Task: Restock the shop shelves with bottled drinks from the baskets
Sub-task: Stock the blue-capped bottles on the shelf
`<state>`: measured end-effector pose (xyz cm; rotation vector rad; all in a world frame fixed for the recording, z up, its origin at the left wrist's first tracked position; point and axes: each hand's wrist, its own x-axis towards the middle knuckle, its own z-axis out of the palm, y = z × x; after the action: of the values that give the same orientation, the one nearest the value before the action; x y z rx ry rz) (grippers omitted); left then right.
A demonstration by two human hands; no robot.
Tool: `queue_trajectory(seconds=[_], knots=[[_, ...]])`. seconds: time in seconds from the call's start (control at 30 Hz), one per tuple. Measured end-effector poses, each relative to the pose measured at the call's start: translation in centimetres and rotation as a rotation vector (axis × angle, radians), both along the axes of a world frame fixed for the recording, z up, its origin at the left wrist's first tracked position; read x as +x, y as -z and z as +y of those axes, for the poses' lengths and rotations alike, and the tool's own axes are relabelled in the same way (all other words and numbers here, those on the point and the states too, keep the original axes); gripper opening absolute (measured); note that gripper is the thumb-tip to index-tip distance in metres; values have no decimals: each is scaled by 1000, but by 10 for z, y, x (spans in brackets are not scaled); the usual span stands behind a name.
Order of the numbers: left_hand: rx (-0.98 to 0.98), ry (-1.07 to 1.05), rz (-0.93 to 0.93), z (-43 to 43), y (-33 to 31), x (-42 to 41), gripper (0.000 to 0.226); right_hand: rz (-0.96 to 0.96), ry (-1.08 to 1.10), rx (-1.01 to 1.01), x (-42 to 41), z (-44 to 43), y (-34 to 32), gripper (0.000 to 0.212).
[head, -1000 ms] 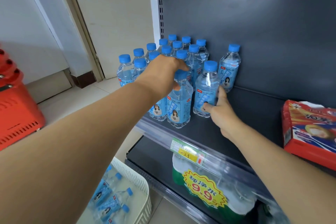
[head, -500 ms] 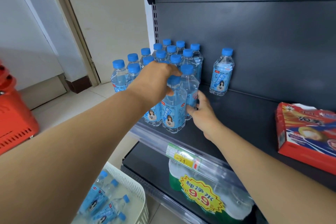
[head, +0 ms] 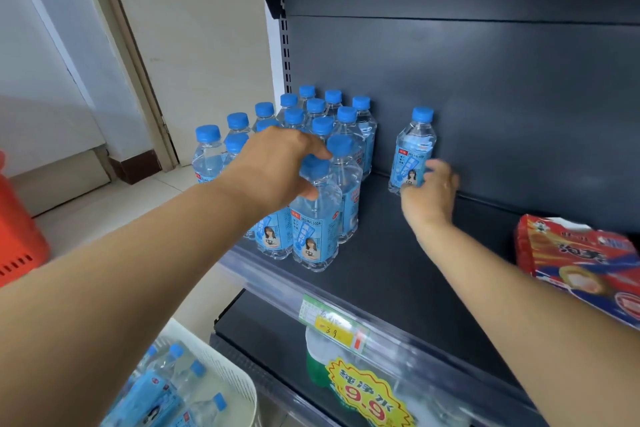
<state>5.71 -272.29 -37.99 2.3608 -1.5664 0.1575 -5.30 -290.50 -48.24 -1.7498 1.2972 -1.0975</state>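
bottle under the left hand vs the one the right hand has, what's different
The front bottle stands at the front of the shelf, packed against neighbours; the lone bottle stands apart by the back panel. The left hand holds the front bottle from above at its cap; the right hand holds the lone bottle low, at its label. Both are upright, clear, with blue caps and labels.

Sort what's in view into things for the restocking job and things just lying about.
For the job: front bottle gripped by the left hand; lone bottle held by the right hand; stocked bottles; shelf; white basket with spare bottles.
Lying about: red box; price tag; yellow sign.
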Motion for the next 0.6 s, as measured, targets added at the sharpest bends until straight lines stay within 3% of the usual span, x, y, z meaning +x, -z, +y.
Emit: queue_trajectory(seconds=[0.1, 0.23, 0.6], knots=[[20, -28, 27, -5, -9, 0, 54, -23, -37, 69, 6, -33, -5, 77], [73, -14, 34, -11, -17, 1, 52, -102, -167, 157, 17, -60, -11, 56], [138, 3, -12, -15, -20, 0, 51, -136, -299, 149, 18, -59, -6, 49]])
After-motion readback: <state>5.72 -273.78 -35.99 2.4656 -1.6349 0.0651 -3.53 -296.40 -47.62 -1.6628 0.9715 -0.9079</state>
